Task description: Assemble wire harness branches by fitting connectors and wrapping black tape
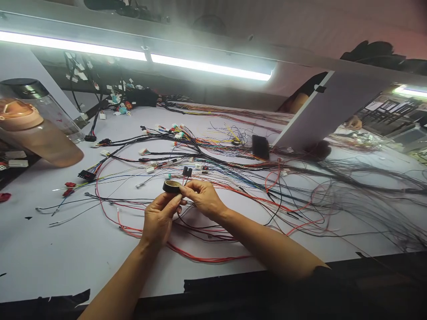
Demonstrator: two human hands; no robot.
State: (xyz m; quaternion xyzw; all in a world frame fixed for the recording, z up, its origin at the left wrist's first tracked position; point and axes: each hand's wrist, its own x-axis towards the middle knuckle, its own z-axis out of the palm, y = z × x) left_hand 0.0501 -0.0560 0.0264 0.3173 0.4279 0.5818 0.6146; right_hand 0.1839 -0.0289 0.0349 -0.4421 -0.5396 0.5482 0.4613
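Observation:
My left hand point(160, 215) is closed around a roll of black tape point(171, 186), held above the white table point(80, 249). Close against it, my right hand point(205, 200) pinches thin wires just below a pair of small black connectors point(187, 171), which point up and away from me. The fingertips of both hands meet beside the roll. Red and dark wires point(207, 258) run under my hands across the table. Whether a strip of tape is pulled off the roll cannot be seen.
Wire harnesses point(200, 153) with several connectors spread over the table's middle and right. Two bottles point(43, 138) stand at the left. A dark block point(260, 147) sits by a white divider panel point(307, 111). Tube lights point(210, 66) hang overhead. Part of another person point(298, 100) shows behind the panel.

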